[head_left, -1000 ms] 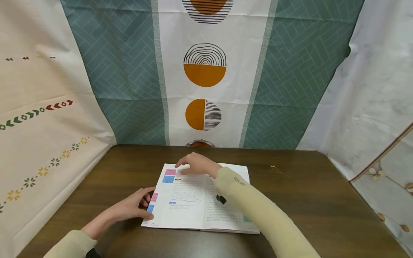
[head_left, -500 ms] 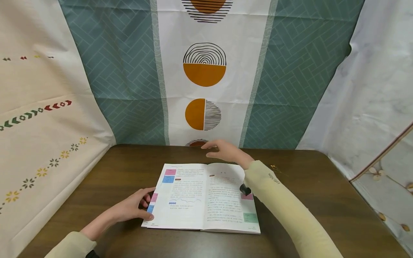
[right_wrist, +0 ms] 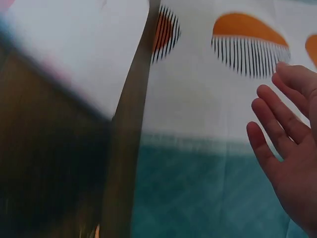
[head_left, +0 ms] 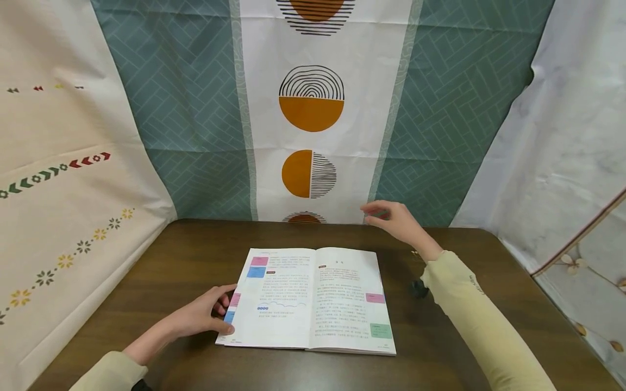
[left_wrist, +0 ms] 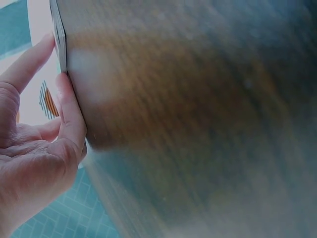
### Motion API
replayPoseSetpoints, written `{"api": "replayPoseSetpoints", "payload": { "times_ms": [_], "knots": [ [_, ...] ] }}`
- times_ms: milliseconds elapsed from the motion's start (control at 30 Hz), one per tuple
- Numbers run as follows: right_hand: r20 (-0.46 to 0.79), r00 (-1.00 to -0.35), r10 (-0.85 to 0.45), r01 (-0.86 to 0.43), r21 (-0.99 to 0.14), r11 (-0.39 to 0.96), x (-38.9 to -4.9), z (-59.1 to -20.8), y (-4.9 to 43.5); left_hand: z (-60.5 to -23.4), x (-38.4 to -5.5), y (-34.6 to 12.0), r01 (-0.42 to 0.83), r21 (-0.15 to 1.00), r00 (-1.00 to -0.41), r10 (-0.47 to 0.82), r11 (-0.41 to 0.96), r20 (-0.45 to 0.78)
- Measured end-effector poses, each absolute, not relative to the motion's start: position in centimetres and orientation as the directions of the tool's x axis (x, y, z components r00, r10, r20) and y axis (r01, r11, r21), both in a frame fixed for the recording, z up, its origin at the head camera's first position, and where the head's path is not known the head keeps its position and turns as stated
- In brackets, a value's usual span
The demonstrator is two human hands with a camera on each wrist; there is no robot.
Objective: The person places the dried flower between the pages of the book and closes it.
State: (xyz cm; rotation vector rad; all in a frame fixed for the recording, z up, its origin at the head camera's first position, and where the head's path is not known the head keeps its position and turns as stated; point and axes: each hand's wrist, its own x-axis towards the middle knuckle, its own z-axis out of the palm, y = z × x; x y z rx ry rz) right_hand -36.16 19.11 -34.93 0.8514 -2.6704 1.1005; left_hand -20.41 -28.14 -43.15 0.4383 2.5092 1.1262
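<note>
An open book [head_left: 286, 328] lies on the dark wooden table, with printed text and coloured blocks on both pages. At its left edge, my left hand [head_left: 207, 312] holds the book, the thumb on the lower left corner and the other fingers bent along the side. The left wrist view has this hand [left_wrist: 42, 148] beside the book's thin page edge [left_wrist: 59, 37]. Raised past the book's upper right corner, my right hand [head_left: 398, 220] is in the air with loosely bent fingers. Nothing shows in the right hand [right_wrist: 292, 144] in the right wrist view.
Patterned fabric [head_left: 313, 65] hangs behind the table [head_left: 469, 304]. Pale cloths hang on the left [head_left: 54, 179] and right [head_left: 562, 136]. A small dried sprig [head_left: 415, 253] lies partly behind the right forearm. A dark wrist device [head_left: 418, 289] hangs at the right sleeve.
My right hand has moved from above the left page, rightward across the book, to the air past its upper right corner. The left hand and the book have stayed in place.
</note>
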Motion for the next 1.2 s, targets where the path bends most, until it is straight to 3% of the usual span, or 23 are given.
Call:
{"api": "replayPoseSetpoints", "payload": {
  "times_ms": [267,567,1200],
  "knots": [
    [0.324,-0.877,-0.354,-0.480,-0.597,0.643,-35.0,-35.4,26.0,-43.1,-20.5,-28.2,0.146,0.757,-0.885,0.426,0.637,-0.188],
    [0.330,-0.901,-0.281,-0.426,-0.561,0.709,-33.3,-37.4,30.5,-42.9,-20.5,-28.2,0.154,0.756,-0.885,0.429,0.636,-0.180],
    [0.207,-0.909,-0.361,-0.416,-0.405,0.814,-32.3,-41.9,35.3,-43.1,-20.4,-28.1,0.131,0.746,-0.892,0.406,0.653,-0.199]
  ]
}}
